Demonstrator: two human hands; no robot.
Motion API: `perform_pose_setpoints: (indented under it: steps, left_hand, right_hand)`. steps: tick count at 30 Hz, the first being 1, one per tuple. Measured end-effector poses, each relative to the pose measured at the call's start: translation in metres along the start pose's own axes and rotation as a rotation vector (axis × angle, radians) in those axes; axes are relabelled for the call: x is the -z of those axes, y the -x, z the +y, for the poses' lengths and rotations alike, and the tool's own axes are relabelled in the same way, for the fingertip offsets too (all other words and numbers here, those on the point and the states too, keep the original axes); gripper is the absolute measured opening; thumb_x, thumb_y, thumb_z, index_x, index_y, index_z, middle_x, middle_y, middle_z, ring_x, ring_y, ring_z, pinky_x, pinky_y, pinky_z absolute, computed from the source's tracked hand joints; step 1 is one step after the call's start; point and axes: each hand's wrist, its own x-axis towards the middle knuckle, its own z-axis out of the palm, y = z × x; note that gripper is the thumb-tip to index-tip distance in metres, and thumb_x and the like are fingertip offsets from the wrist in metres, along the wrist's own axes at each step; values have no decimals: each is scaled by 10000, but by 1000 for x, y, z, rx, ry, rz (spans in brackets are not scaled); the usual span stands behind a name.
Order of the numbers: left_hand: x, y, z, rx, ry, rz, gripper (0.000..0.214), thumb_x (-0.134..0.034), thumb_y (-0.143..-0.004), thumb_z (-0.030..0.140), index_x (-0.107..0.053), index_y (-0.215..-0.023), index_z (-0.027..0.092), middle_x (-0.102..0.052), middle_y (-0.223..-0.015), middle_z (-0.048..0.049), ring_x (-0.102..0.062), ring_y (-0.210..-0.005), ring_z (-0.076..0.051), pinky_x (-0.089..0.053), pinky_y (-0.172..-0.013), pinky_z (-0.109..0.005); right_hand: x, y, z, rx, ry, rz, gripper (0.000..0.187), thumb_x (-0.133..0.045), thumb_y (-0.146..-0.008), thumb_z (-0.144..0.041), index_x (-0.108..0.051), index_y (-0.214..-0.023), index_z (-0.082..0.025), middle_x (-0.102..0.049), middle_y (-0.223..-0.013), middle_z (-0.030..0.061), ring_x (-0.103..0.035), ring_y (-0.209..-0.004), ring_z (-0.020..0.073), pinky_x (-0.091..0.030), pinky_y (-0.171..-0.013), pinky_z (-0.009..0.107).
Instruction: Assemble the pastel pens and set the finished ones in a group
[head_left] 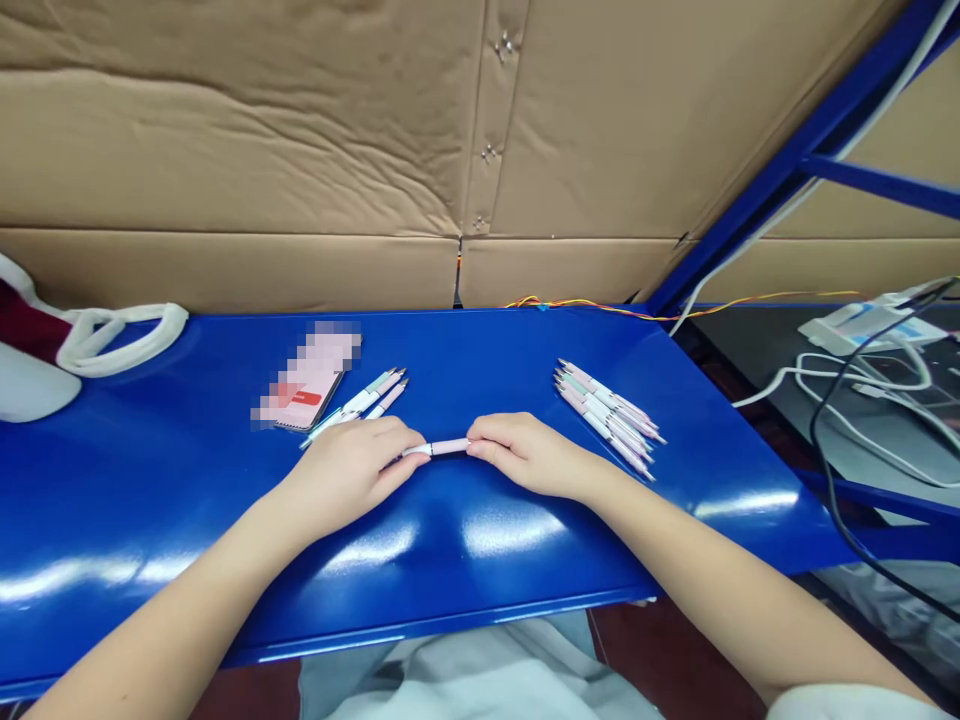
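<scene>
Between my two hands, just above the blue table, a pink and white pen lies level. My left hand pinches its white end. The fingers of my right hand close on the pink end. Partly behind my left hand rest a few pens in white, pink and pale green, tips pointing away. To the right of my right hand is a pile of several similar pens, laid side by side at a slant.
A phone lies left of the pens, its screen blurred. At the far left are a white container and a white looped strap. Cardboard lines the back. White cables and a black cable run at the right.
</scene>
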Motion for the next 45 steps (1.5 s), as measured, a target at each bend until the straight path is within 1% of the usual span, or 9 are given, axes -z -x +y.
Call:
perform_pose_setpoints:
  steps: [8,12,18,22,25,35,39,42,45]
  left_hand:
    - [-2,0,1,-25,-5,28,272,-410,-941,367,-645,-976,234,-676,-910,-13,-628,-782,-151,-456,-694,-262]
    - [-2,-2,6,9,-55,62,223,-465,-908,352,-652,-900,230,-677,-818,-4,-616,-734,-164,-449,-671,-289]
    - [-4,-8,-6,44,-163,158,184,-542,-836,341,-648,-772,205,-649,-1072,-63,-554,-1028,-266,-430,-891,-435]
    - [-4,-9,-22,135,-256,187,169,-557,-799,329,-615,-715,194,-619,-1139,-88,-514,-1101,-310,-428,-902,-490]
    - [-4,-10,-30,167,-298,205,160,-560,-781,318,-603,-690,194,-627,-1103,-100,-525,-1076,-326,-439,-878,-505]
    - [-7,-11,-38,207,-282,192,125,-528,-795,305,-571,-780,189,-606,-1130,-124,-534,-1075,-341,-441,-869,-492]
    - [-9,-11,-39,217,-274,181,146,-518,-820,320,-569,-847,186,-601,-1140,-125,-533,-1078,-337,-444,-865,-476]
    - [-8,-11,-38,212,-268,186,210,-537,-829,387,-573,-880,186,-604,-1134,-130,-535,-1077,-336,-442,-868,-473]
    - [-5,-11,-31,195,-224,247,266,-545,-833,444,-580,-894,187,-607,-1141,-124,-535,-1081,-324,-424,-894,-479]
  right_hand:
    - [-2,-1,1,-25,9,6,317,-380,-962,-314,-546,-735,-169,-562,-694,4,-518,-660,131,-360,-634,235]
    - [1,-1,-5,-117,77,68,257,-413,-952,-315,-589,-823,-178,-609,-764,15,-552,-702,136,-353,-647,236]
    - [38,12,6,-423,361,234,316,-421,-918,-477,-574,-956,-203,-631,-765,26,-554,-659,156,-314,-580,245]
    - [60,22,30,-694,570,136,255,-519,-851,-449,-558,-841,-198,-658,-872,64,-595,-742,206,-305,-548,256]
    - [64,26,40,-765,578,54,187,-548,-828,-383,-543,-871,-201,-669,-931,70,-618,-800,225,-327,-550,258]
    - [58,21,40,-816,636,50,223,-476,-862,-343,-598,-952,-180,-681,-917,120,-643,-821,252,-398,-589,286]
    - [56,19,39,-823,664,68,219,-463,-846,-333,-616,-883,-181,-683,-883,121,-643,-784,253,-390,-567,282]
    - [55,19,34,-784,635,166,168,-492,-795,-315,-592,-750,-188,-675,-808,94,-629,-725,242,-368,-539,277]
    - [55,19,27,-658,358,370,156,-518,-764,-322,-542,-680,-193,-644,-675,41,-599,-637,186,-379,-531,255]
